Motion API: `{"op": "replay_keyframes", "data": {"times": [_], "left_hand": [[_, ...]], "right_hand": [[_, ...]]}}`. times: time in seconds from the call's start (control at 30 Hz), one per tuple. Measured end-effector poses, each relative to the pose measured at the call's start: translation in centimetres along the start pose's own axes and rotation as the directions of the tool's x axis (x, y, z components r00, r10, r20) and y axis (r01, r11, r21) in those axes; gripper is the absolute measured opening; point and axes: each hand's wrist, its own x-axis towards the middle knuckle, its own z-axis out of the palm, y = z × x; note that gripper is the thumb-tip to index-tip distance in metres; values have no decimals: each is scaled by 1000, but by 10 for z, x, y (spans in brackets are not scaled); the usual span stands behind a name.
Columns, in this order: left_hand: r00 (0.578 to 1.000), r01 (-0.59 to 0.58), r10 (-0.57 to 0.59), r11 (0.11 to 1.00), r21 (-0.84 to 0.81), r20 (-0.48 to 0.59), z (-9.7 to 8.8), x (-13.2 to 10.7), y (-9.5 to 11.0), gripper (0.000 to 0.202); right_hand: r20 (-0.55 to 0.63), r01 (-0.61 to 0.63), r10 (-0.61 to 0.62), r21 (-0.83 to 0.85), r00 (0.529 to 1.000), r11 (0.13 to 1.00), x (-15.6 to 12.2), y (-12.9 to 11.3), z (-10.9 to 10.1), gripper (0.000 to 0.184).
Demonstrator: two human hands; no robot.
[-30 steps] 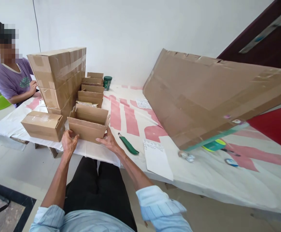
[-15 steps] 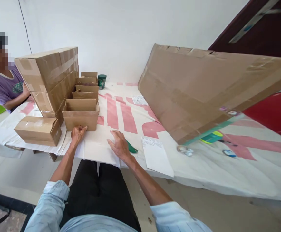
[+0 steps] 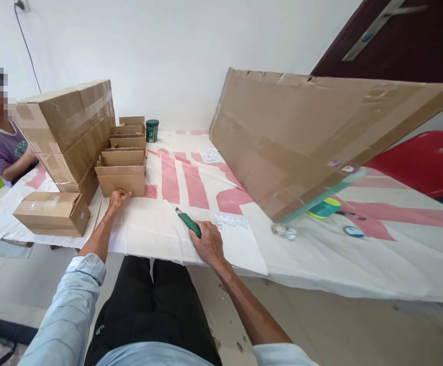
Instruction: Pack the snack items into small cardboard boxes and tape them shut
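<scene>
An open cardboard box [image 3: 120, 182] stands upright at the near end of a row of open boxes. My left hand [image 3: 119, 200] is closed at the foot of its front wall, fingers on the lower edge. My right hand [image 3: 209, 241] wraps round the handle of a green utility knife [image 3: 188, 223], low over the white cloth. The knife's tip points away and to the left; its handle end is hidden in my palm. Just right of that hand lies a white sheet [image 3: 242, 246] with printed shapes along its top.
Left are taped boxes [image 3: 67, 122] in a stack and one closed box [image 3: 52, 211]. Behind stand more open boxes [image 3: 128, 142] and a green tub [image 3: 152, 131]. A large cardboard panel [image 3: 301, 137] leans at right, near a tape roll [image 3: 353, 231]. A person [image 3: 0, 147] sits at left.
My right hand has moved onto the green utility knife and closed round it. The near open box has slid slightly away from me, closer to the row, with my left hand at its foot.
</scene>
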Motion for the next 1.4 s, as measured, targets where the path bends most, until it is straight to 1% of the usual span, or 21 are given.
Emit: {"op": "replay_keyframes", "data": {"times": [0.13,0.27,0.33,0.4,0.47,0.53,0.6,0.67,0.73,0.83,0.9,0.93,1.0,1.07,1.1,1.13,1.17,1.2,1.27,1.33,1.4], "left_hand": [[1000,5,-8,997,82,30,4,11,0,34],[997,2,-14,988,155,78,6,21,5,31],[995,-15,-4,984,179,104,5,21,10,35],[992,-47,23,981,190,124,3,15,15,37],[989,-86,60,977,193,134,2,2,19,34],[986,-124,100,974,190,130,2,-18,22,25],[983,-159,138,971,180,119,1,-43,23,17],[980,-187,172,968,168,103,-1,-73,22,18],[977,-208,199,965,162,73,-8,-103,21,20],[973,-226,230,958,178,2,-31,-141,20,22],[967,-228,247,952,206,-70,-55,-160,22,23],[957,-229,263,944,238,-123,-69,-168,25,23],[916,-215,311,914,344,-253,-101,-177,30,22],[864,-144,345,866,478,-366,-134,-181,33,27],[853,-90,340,842,532,-395,-148,-181,34,33],[855,-35,322,818,574,-407,-162,-179,33,41],[867,12,297,791,612,-400,-173,-177,31,51],[884,46,270,762,646,-381,-181,-174,28,59],[916,79,224,713,697,-333,-191,-168,21,68],[930,81,210,683,726,-301,-191,-164,13,72],[927,73,227,669,740,-297,-186,-163,8,72]], "right_hand": [[0,-3,3,-16,1000,1000,1,-1,0,24],[10,6,-6,-27,1000,1000,2,-1,0,24],[7,6,-6,-26,1000,1000,2,-1,1,24],[-3,4,-4,-23,1000,1000,2,-1,2,23],[-12,1,-2,-21,1000,1000,2,-1,2,23],[-18,3,-3,-19,1000,1000,2,-1,3,23],[-20,9,-9,-15,1000,1000,2,-1,2,24],[-22,12,-13,-12,1000,1000,2,-2,2,23],[-27,11,-11,-11,1000,1000,1,-1,3,22],[-33,7,-7,-15,999,1000,-1,1,5,23],[-27,9,-10,-21,1000,1000,-3,3,7,25],[-22,12,-13,-25,1000,1000,-3,4,8,26],[-13,17,-17,-28,1000,999,-3,6,9,26],[-9,16,-16,-30,1000,999,-3,5,8,26],[-8,13,-13,-32,1000,999,-3,4,8,26],[-7,9,-9,-36,1000,999,-2,4,7,26],[-5,6,-6,-39,1000,999,-2,2,6,26],[-3,2,-2,-42,1000,999,-1,1,5,26],[5,-7,7,-44,1000,999,1,-1,3,25],[18,-15,16,-45,1000,999,3,-2,2,25],[27,-22,24,-51,999,998,4,-3,1,24]]}}
